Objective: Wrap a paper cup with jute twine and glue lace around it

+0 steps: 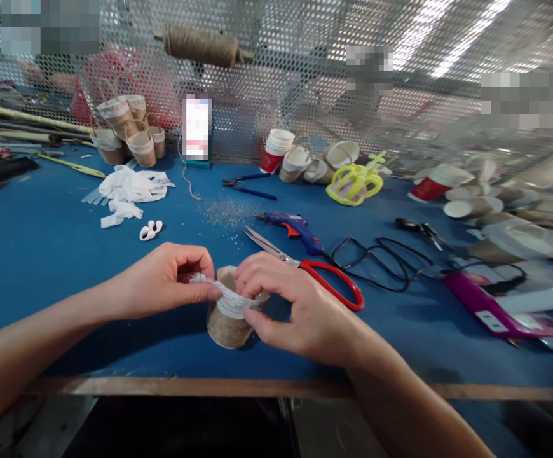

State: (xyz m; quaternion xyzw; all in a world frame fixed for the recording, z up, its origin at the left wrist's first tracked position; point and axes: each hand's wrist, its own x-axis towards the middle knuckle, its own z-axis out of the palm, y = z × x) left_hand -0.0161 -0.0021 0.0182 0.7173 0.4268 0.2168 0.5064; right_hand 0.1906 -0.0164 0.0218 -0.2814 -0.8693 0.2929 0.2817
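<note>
A small brown cup (pixel 229 327) wrapped in coarse fibre stands on the blue table near its front edge. White lace ribbon (pixel 232 301) lies along the cup's rim. On the left, my left hand (pixel 188 280) pinches the ribbon's end between thumb and fingers, beside the rim. My right hand (pixel 286 305) grips the cup's right side, thumb outside and fingers over the rim, pressing on the lace. Just beyond my right hand lie red-handled scissors (pixel 334 280) and a blue glue gun (pixel 295 228) with its black cord.
Behind my left hand are a pile of white lace strips (pixel 131 187) and earbuds (pixel 151 230). Finished-looking small buckets (pixel 140 149), a phone (pixel 197 127), pliers (pixel 252 187), paper cups (pixel 276 149) and a yellow basket-like piece (pixel 355 184) stand or lie farther back. A purple box (pixel 491 308) lies right.
</note>
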